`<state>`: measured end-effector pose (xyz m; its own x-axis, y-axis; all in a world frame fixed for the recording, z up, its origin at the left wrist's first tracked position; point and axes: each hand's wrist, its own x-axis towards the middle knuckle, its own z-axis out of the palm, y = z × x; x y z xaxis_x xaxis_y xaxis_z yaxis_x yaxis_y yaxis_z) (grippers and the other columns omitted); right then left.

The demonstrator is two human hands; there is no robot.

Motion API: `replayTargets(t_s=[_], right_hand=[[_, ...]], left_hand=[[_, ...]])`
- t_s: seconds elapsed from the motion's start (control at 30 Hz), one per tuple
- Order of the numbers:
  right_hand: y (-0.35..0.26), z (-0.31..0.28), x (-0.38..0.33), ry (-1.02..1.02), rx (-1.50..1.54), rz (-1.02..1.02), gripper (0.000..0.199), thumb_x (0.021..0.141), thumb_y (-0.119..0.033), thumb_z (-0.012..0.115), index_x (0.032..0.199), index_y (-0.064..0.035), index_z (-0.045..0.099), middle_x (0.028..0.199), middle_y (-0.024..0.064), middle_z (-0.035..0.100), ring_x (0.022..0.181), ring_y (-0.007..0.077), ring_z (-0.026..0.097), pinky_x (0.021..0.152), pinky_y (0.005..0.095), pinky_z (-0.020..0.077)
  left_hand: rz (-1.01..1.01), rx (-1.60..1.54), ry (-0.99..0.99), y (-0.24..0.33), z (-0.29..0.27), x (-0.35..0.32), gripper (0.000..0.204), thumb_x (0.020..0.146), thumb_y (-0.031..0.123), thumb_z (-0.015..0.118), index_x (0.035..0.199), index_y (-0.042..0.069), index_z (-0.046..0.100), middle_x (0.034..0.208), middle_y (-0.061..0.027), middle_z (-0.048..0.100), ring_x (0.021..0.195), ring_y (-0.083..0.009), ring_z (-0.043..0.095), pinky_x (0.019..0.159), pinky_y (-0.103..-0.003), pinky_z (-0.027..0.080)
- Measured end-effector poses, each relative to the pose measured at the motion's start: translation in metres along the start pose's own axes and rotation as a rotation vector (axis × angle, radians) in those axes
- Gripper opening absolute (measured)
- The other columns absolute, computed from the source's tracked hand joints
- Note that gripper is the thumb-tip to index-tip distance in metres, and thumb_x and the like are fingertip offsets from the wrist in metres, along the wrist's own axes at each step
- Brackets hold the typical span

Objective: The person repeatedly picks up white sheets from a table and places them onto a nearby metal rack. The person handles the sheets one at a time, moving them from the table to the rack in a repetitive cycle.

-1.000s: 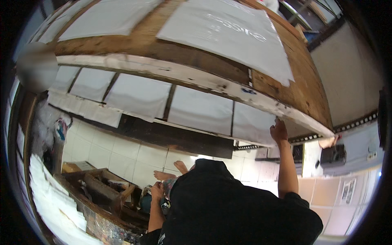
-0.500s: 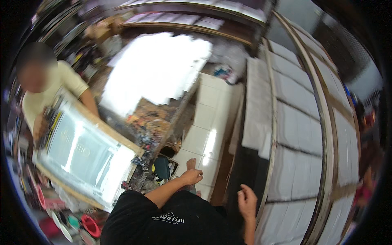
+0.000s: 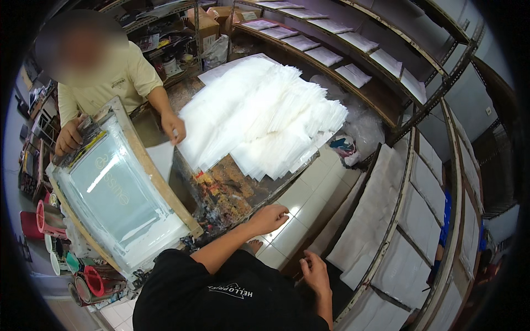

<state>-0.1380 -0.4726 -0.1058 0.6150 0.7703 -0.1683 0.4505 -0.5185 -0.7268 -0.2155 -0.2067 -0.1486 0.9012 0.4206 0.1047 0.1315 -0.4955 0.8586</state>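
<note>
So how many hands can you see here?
4. The person's left hand is at the table edge and the right hand by the rack. A co-worker's hands: one on the screen frame, one by the white sheets.

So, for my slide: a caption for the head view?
Both hands empty by ink-stained table; co-worker holds wooden-framed printing screen.
</note>
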Motion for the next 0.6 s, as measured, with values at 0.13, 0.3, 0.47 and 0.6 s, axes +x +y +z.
replayTargets(t_s=[0.13,0.3,0.47,0.6], right_hand=[[0.002,-0.009,0.032,0.029,-0.012,0.024,0.033,0.093,-0.014,0.064,0.123,0.0003,0.061,0.101,0.0196,0.068,0.088,0.0300,0.068,0.079,0.0378,0.0536],[0.026,0.009,0.046,-0.062,0.039,0.049,0.034,0.093,-0.015,0.064,0.123,-0.0002,0.061,0.102,0.0209,0.067,0.090,0.0356,0.067,0.082,0.0419,0.0529],[0.032,0.007,0.061,-0.136,0.035,0.081,0.035,0.093,-0.017,0.064,0.123,-0.0010,0.061,0.107,0.0227,0.067,0.097,0.0382,0.067,0.086,0.0431,0.0527],[0.035,-0.001,0.073,-0.132,0.003,0.088,0.035,0.093,-0.018,0.064,0.123,-0.0010,0.061,0.110,0.0235,0.066,0.100,0.0399,0.066,0.088,0.0445,0.0520]], left_hand=[[0.009,0.018,0.150,0.013,-0.037,0.045,0.025,0.091,0.020,0.065,0.108,0.002,0.067,0.094,-0.0169,0.067,0.085,-0.0308,0.067,0.075,-0.041,0.054],[0.122,0.190,0.518,0.029,-0.091,0.090,0.024,0.089,0.017,0.067,0.108,0.001,0.067,0.098,-0.0166,0.065,0.091,-0.0335,0.063,0.081,-0.042,0.050],[0.118,0.748,0.707,0.013,-0.146,0.134,0.044,0.081,0.017,0.074,0.120,0.003,0.061,0.110,-0.0132,0.060,0.098,-0.0291,0.056,0.082,-0.041,0.043],[-0.238,1.070,0.429,-0.051,-0.159,0.160,0.048,0.084,0.032,0.071,0.122,0.004,0.060,0.111,-0.0142,0.062,0.101,-0.0303,0.059,0.084,-0.044,0.043]])
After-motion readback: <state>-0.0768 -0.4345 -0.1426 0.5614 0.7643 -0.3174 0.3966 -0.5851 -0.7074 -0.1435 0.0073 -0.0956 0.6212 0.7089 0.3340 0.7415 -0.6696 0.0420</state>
